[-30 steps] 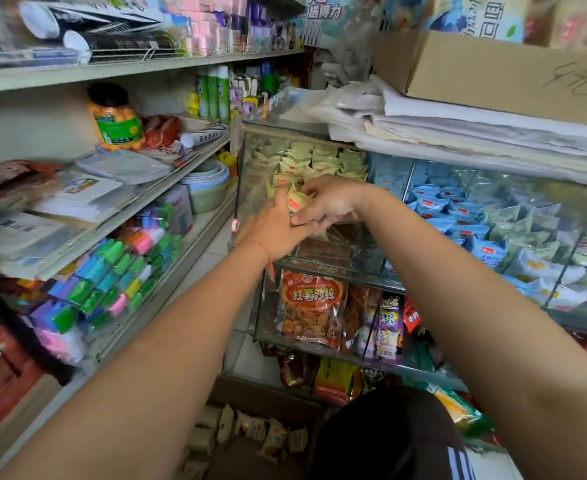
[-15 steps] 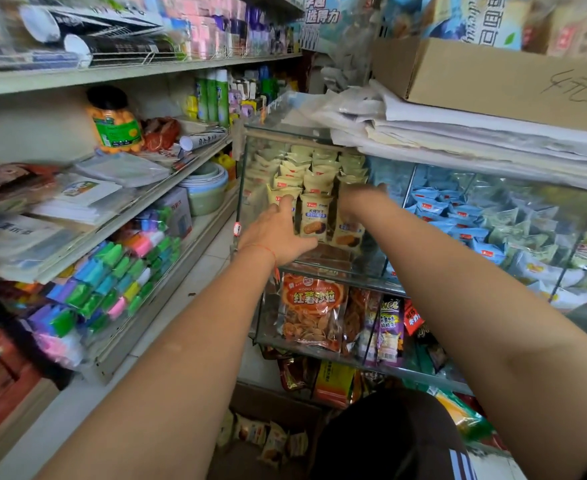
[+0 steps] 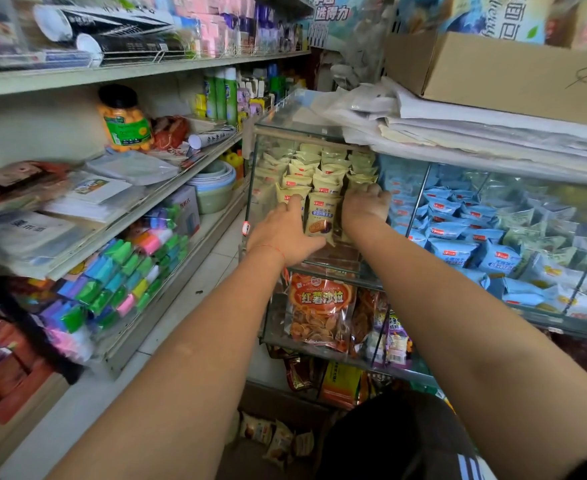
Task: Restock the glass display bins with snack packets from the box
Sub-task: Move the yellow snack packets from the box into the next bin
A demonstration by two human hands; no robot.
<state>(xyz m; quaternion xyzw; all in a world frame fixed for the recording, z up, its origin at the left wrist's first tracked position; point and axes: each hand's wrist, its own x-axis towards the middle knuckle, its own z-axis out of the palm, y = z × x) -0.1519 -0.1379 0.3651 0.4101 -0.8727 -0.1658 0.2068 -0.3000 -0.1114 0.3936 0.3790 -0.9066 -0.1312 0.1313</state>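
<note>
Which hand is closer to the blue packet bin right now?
Right. The right hand sits at the yellow bin's right edge, beside the blue packets; the left hand is farther left.

An orange-filled jar (image 3: 124,120) is standing on the left shelf (image 3: 167,174), above colourful packs (image 3: 125,275). Stacked basins (image 3: 214,188) are sitting lower down; green bottles (image 3: 221,93) are lining up behind.

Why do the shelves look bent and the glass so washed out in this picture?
Head view: the wide-angle lens bows the metal shelves at the edges; the glass bin reflects light, hazing the blue packets behind it; the yellow packets between the left hand and right hand read sharp; corners and forearms look soft.
</note>
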